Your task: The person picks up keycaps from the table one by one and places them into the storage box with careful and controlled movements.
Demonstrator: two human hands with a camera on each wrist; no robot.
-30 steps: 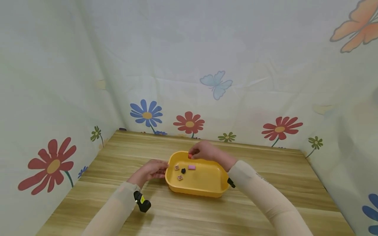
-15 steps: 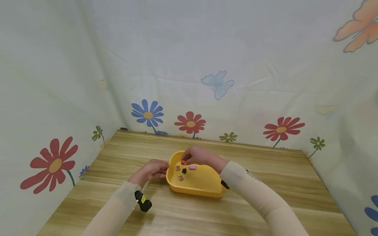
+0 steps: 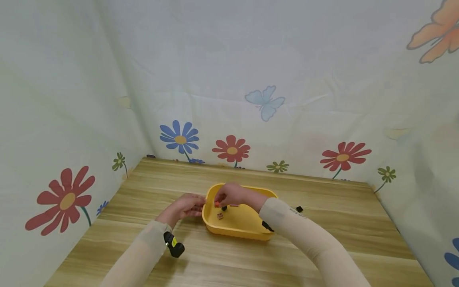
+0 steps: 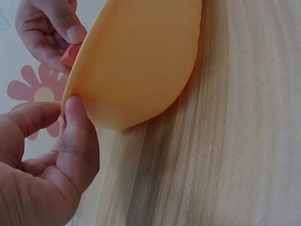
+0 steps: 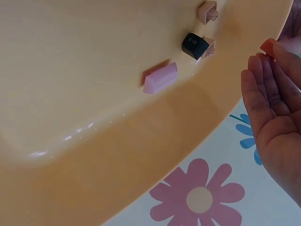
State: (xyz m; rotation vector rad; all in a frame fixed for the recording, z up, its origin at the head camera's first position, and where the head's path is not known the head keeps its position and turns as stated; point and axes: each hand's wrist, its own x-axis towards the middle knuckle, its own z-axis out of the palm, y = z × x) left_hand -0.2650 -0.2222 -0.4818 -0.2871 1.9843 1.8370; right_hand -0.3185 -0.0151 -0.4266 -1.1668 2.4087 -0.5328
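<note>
One red key (image 3: pixel 216 204) held at the left end of a yellow tray (image 3: pixel 251 219)

The red key is pinched by the right hand (image 3: pixel 234 194), near the left hand (image 3: pixel 186 205), by which the tray's rim is gripped. On the tray floor, a pink key (image 5: pixel 161 79), a black key (image 5: pixel 194 45) and two tan keys (image 5: pixel 205 12) are seen. Since half a second ago, the red key has been carried left and down in the head view.

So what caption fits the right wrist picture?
Right hand pinches a red piece; pink piece, black key and beige pieces lie in the yellow tray.
</note>
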